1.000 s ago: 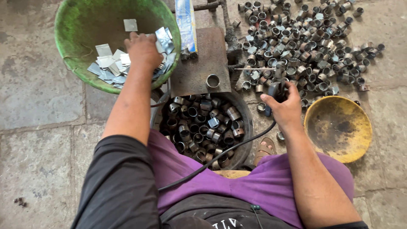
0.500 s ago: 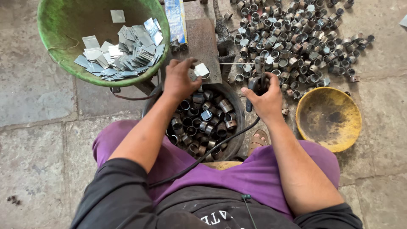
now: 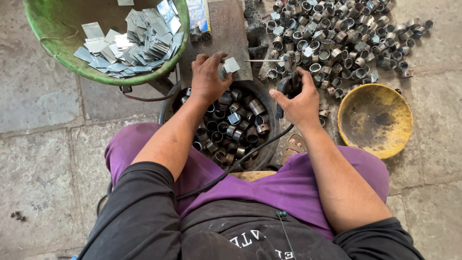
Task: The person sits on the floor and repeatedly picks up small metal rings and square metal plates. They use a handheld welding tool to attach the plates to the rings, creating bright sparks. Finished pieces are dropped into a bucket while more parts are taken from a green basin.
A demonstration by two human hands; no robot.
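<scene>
Rings (image 3: 346,38) lie heaped finished; left hand (image 3: 208,79) pinches one metal square (image 3: 231,65), right hand (image 3: 299,98) clenches tool (image 3: 290,83); many squares (image 3: 130,45) remain in basin (image 3: 53,43).

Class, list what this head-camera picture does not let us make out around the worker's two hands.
- Green basin: far rim cut off by the top edge.
- Tool in the right hand: body hidden by the fingers.
- Black bucket: floor hidden by metal rings.
- Left hand: fingertips on the small metal plate hidden behind it.
- Cable: far end out of frame.
</scene>
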